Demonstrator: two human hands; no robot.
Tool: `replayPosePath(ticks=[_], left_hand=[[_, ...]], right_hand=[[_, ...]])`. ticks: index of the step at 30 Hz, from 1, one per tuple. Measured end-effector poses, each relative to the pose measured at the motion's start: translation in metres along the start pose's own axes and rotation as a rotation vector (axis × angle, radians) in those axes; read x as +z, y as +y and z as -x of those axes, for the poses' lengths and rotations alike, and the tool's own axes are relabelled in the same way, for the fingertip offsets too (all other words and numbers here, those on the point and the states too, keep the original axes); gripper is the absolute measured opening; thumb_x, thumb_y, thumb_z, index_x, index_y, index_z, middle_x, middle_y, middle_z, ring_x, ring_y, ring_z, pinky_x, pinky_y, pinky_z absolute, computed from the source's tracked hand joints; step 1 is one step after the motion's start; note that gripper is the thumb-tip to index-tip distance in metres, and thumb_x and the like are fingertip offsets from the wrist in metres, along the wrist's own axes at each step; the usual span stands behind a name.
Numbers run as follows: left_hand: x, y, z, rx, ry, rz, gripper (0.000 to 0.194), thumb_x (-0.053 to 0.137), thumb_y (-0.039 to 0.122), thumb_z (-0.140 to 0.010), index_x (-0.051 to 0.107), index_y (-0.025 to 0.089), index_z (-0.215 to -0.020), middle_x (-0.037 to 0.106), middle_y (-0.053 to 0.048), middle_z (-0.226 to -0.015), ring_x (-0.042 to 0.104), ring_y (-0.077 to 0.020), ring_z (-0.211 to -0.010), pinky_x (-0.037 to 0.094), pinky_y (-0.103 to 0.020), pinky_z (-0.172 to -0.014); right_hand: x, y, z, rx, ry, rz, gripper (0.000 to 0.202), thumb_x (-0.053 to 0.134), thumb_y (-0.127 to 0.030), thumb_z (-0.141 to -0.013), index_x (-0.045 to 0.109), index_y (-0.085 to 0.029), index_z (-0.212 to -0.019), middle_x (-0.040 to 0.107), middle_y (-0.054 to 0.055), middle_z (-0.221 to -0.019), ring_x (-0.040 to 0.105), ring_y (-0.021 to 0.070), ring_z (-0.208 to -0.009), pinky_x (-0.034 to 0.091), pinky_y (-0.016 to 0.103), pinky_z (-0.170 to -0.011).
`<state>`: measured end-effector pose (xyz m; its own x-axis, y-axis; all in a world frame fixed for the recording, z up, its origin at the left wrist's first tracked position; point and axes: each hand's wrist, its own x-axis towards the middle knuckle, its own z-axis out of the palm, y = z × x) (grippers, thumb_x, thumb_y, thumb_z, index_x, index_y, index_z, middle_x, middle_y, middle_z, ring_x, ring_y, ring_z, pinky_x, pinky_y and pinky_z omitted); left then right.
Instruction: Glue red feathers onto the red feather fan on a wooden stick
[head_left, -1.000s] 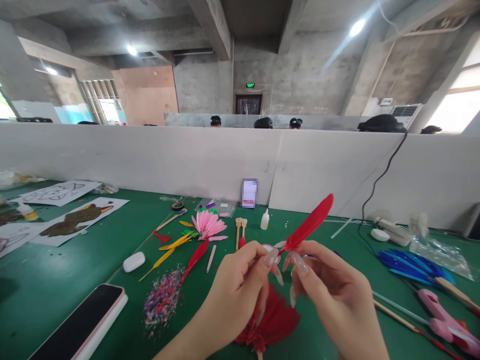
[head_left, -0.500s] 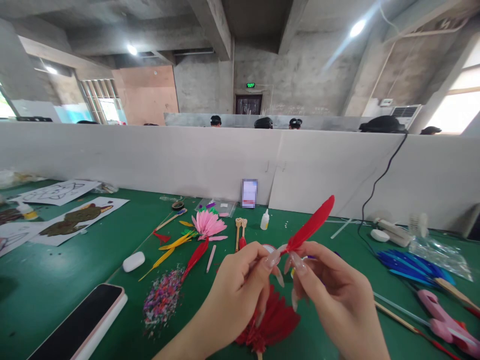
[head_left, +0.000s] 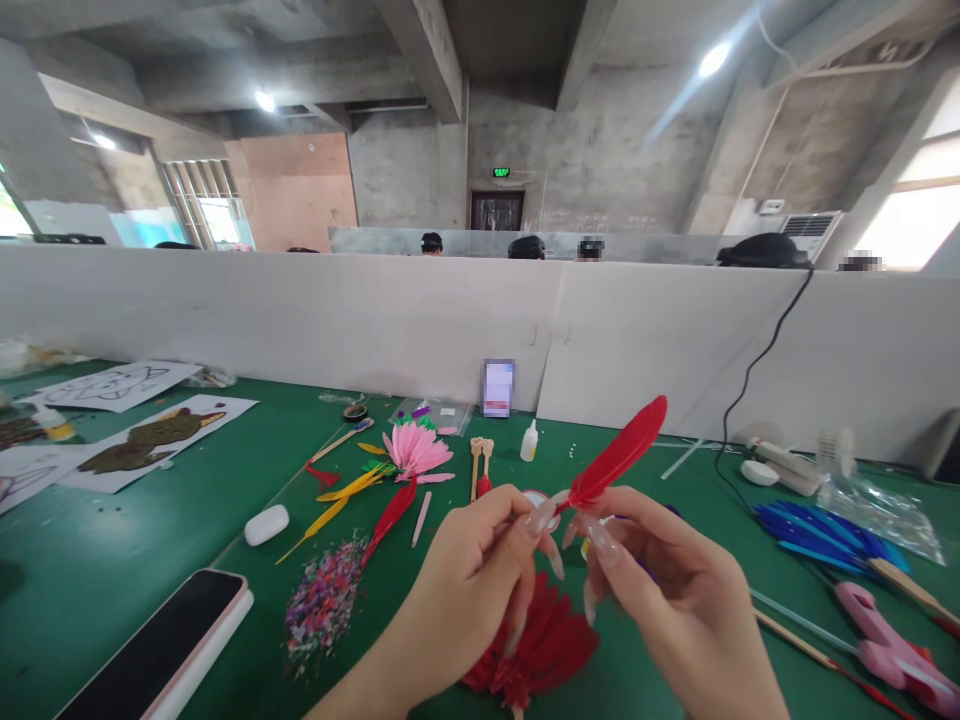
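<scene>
The left hand (head_left: 476,570) pinches the red feather (head_left: 618,456) at its base and the right hand (head_left: 671,575) just above, the feather slanting up between them, barely shifted since a second ago, so work there seems unfinished.

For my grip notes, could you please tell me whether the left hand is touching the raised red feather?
Touching: the head view shows the left hand pinching the raised red feather at its quill end.
</scene>
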<state>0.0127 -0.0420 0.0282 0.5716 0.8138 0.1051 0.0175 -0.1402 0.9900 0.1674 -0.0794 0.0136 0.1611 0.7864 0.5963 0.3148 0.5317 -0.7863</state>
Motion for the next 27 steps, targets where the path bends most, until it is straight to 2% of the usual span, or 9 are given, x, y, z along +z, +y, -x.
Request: replayPosePath(ticks=[7, 20, 22, 25, 27], left_hand=[[0.001, -0.001, 0.002, 0.008, -0.010, -0.033, 0.034, 0.038, 0.045, -0.097, 0.047, 0.020, -0.077, 0.041, 0.010, -0.040, 0.032, -0.0036, -0.032, 0.027, -0.013, -0.037], [0.000, -0.004, 0.000, -0.007, -0.013, 0.039, 0.034, 0.040, 0.047, -0.095, 0.048, 0.020, -0.076, 0.042, 0.010, -0.039, 0.031, -0.0031, -0.030, 0.024, -0.011, -0.034], [0.000, -0.003, 0.000, -0.003, -0.013, 0.041, 0.035, 0.040, 0.047, -0.095, 0.048, 0.020, -0.075, 0.041, 0.010, -0.040, 0.030, -0.0030, -0.030, 0.023, -0.012, -0.033], [0.000, -0.003, 0.002, 0.013, -0.027, 0.023, 0.036, 0.039, 0.046, -0.096, 0.048, 0.019, -0.074, 0.040, 0.010, -0.041, 0.030, -0.0034, -0.031, 0.025, -0.013, -0.034], [0.002, -0.004, 0.003, 0.039, -0.015, 0.007, 0.038, 0.039, 0.047, -0.096, 0.048, 0.019, -0.072, 0.040, 0.009, -0.041, 0.031, -0.0037, -0.032, 0.025, -0.014, -0.035]], right_hand=[[0.002, 0.000, 0.000, 0.033, 0.034, 0.016, 0.007, 0.060, -0.026, -0.087, 0.066, -0.026, -0.082, 0.055, -0.006, -0.048, 0.053, 0.0097, -0.038, 0.045, 0.017, -0.037], [-0.001, 0.001, 0.002, 0.092, 0.003, -0.049, 0.011, 0.058, -0.032, -0.089, 0.067, -0.027, -0.090, 0.056, -0.005, -0.052, 0.053, 0.0110, -0.041, 0.046, 0.019, -0.039], [0.000, -0.002, 0.002, 0.119, 0.004, -0.080, 0.016, 0.057, -0.036, -0.089, 0.067, -0.025, -0.082, 0.056, -0.004, -0.051, 0.052, 0.0102, -0.041, 0.044, 0.018, -0.038], [0.003, -0.006, 0.002, 0.176, 0.025, -0.125, 0.034, 0.051, -0.041, -0.093, 0.060, -0.021, -0.067, 0.054, -0.003, -0.051, 0.051, 0.0096, -0.042, 0.043, 0.018, -0.039], [0.007, -0.007, 0.002, 0.161, 0.055, -0.127, 0.039, 0.046, -0.041, -0.095, 0.056, -0.021, -0.063, 0.053, -0.003, -0.050, 0.050, 0.0096, -0.042, 0.041, 0.018, -0.039]])
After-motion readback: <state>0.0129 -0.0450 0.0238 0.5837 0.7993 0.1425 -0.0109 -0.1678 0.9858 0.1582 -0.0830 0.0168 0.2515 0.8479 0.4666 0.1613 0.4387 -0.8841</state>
